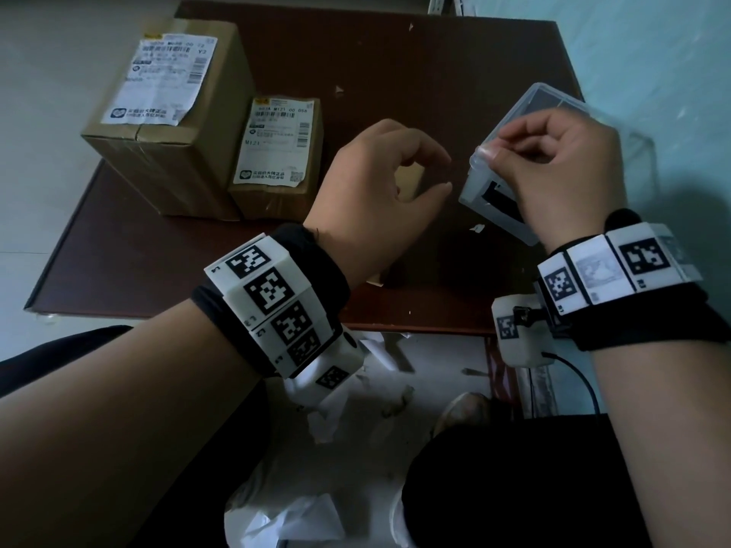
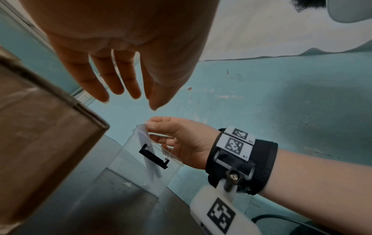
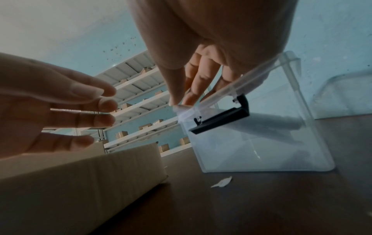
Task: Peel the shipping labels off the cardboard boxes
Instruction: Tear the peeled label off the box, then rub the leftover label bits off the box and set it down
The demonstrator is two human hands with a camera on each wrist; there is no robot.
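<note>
1. both forearms fill the bottom of the head view, each wrist wrapped in a black band carrying white blocks printed with black square codes.
2. left hand [image 1: 379, 179] hovers above the brown table [image 1: 415, 65], holding nothing, its fingers loosely bent with a gap between thumb and fingers; from the left wrist view the fingers [image 2: 112, 79] hang down relaxed and apart.
3. right hand [image 1: 553, 168] pinches the near corner of the lid of a clear plastic container [image 1: 502, 199], thumb and forefinger closed on the edge (the right wrist view shows the fingertips [image 3: 179, 98] meeting right at that corner).
4. clear plastic container stands on the table at the right side, with a black latch [image 3: 221, 117] on its front wall; something long and pale lies inside, too blurred to tell what.
5. large cardboard box [image 1: 170, 120] sits at the far left of the table, a white shipping label [image 1: 162, 77] stuck on its top, one lower corner curling up.
6. small cardboard box [image 1: 277, 160] stands just beside it on the right, touching or nearly so, with its own white label [image 1: 277, 142] on top.
7. tiny white paper scrap [image 1: 476, 228] lies on the table near the container.
8. crumpled white paper pieces [image 1: 372, 357] lie on the floor below the table edge, by the person's dark-clothed legs.
</note>
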